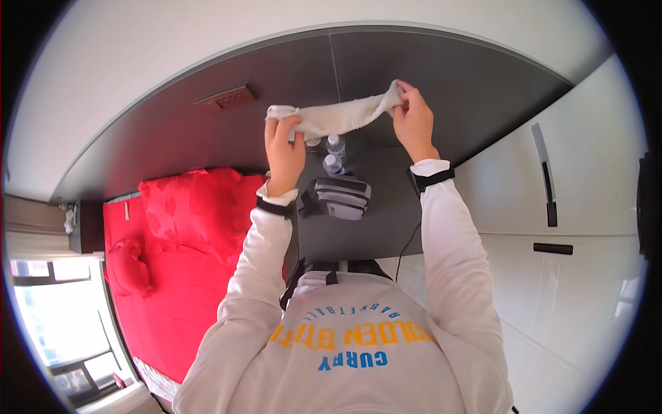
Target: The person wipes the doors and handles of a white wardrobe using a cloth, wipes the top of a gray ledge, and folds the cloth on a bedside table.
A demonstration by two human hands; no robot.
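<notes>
A white cloth (338, 114) is stretched between both hands, raised in front of a dark grey wall. My left hand (284, 148) grips its left end, fingers closed around the fabric. My right hand (412, 117) pinches the right end, held slightly higher. Both forearms wear white sleeves with black wrist straps. Below the cloth, on a dark bedside table (376, 221), stand two clear plastic bottles (334, 155) and a grey pouch (341, 196).
A bed with red bedding and red pillows (186, 234) lies to the left. A switch panel (226, 99) sits on the dark wall. White wardrobe doors with black handles (548, 186) are on the right. A window (52, 317) shows at lower left.
</notes>
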